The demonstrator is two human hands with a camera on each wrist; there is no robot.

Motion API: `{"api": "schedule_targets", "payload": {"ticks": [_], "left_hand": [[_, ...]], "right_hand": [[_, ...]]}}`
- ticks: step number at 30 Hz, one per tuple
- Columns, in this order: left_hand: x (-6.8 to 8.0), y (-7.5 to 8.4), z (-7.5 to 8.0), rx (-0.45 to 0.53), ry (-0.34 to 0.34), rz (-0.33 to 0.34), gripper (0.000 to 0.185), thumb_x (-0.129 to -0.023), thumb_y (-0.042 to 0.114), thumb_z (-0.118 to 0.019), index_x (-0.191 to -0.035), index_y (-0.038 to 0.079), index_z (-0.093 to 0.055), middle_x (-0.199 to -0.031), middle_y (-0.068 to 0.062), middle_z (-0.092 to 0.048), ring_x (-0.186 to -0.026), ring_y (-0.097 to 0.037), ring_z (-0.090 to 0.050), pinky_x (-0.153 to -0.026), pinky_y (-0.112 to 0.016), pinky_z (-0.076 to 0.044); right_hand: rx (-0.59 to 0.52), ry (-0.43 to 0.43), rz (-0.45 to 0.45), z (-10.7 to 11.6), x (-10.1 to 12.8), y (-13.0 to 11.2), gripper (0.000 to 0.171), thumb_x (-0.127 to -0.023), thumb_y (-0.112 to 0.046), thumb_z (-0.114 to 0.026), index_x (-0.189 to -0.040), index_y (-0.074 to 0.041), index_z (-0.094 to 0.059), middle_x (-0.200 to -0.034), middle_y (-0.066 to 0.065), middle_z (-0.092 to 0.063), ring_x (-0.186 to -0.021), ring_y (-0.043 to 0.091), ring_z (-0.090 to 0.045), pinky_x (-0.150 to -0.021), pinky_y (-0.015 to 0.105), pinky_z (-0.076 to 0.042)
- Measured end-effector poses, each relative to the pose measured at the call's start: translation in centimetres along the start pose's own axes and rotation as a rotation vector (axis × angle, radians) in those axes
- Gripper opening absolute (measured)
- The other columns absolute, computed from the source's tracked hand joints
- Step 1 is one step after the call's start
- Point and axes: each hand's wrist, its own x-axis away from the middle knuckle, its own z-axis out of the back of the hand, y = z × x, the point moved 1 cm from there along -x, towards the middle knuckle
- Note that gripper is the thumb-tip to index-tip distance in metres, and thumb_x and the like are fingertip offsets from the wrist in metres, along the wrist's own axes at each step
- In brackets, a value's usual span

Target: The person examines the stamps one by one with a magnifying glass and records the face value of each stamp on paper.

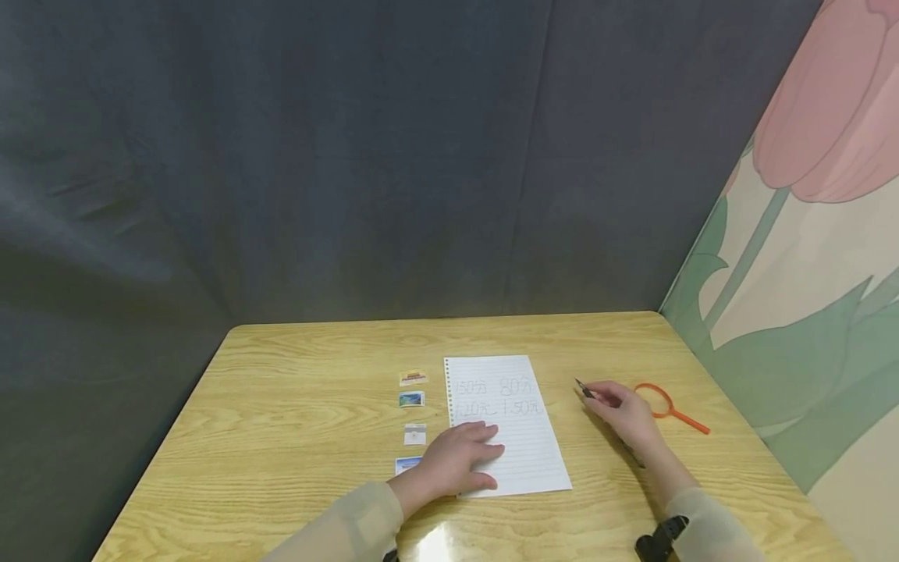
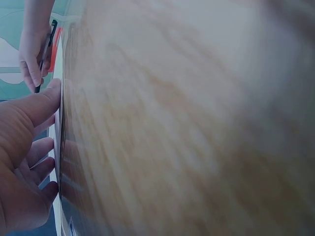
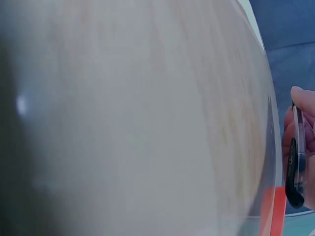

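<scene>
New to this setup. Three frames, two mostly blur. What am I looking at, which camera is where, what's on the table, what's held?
No machine: a person with bare hands. The big picture is from a head camera; the blurry two are wrist cameras skimming the wooden table. The left hand rests flat on a lined sheet bearing handwritten numbers. The right hand holds a pen, tip off the paper. Four small stamp-like pictures line up left of the sheet; an orange magnifying glass lies to the right.

Left hand (image 1: pixel 456 460) covers lined sheet's (image 1: pixel 516 437) near-left corner, part of nearest stamp (image 1: pixel 405 465). Handwriting unreadable. Tabletop (image 2: pixel 197 123) blurred in both wrist views.
</scene>
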Motion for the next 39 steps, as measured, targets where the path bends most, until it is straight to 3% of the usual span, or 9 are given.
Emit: {"api": "schedule_targets", "payload": {"ticks": [8,26,33,39], "left_hand": [[0.0,0.0,0.1,-0.002,0.004,-0.005,0.057,-0.086,0.047,-0.072,-0.136,0.025,-0.062,-0.151,0.002,-0.046,-0.14,-0.019,-0.039,-0.114,-0.037,-0.032],[0.0,-0.1,0.1,0.002,0.002,-0.003,0.057,-0.086,0.048,-0.072,-0.137,0.025,-0.062,-0.151,0.002,-0.045,-0.14,-0.019,-0.039,-0.114,-0.037,-0.032],[0.1,-0.2,0.2,-0.025,-0.004,-0.005,0.057,-0.086,0.049,-0.071,-0.138,0.026,-0.061,-0.151,0.002,-0.045,-0.14,-0.018,-0.038,-0.115,-0.036,-0.031],[0.1,-0.3,0.2,-0.054,-0.013,-0.031,0.058,-0.089,0.05,-0.068,-0.14,0.026,-0.058,-0.152,0.002,-0.043,-0.141,-0.019,-0.038,-0.115,-0.036,-0.03]], "right_hand": [[0.083,0.018,0.045,0.6,0.3,0.9,0.027,-0.089,-0.016,-0.076,-0.111,-0.002,-0.073,-0.088,0.004,-0.066,-0.076,0.01,-0.056,-0.065,0.022,-0.048],[0.169,0.013,0.109,0.1,0.2,1.4,0.02,-0.085,-0.01,-0.078,-0.104,-0.005,-0.077,-0.093,0.006,-0.067,-0.08,0.017,-0.057,-0.065,0.026,-0.048],[0.169,-0.01,0.093,0.1,0.0,1.4,0.026,-0.086,-0.012,-0.077,-0.109,-0.002,-0.075,-0.096,0.008,-0.067,-0.083,0.019,-0.059,-0.068,0.027,-0.049],[0.155,0.024,0.141,0.6,-0.1,0.5,0.03,-0.088,-0.015,-0.076,-0.114,0.0,-0.073,-0.094,0.007,-0.064,-0.082,0.018,-0.057,-0.067,0.025,-0.051]]}}
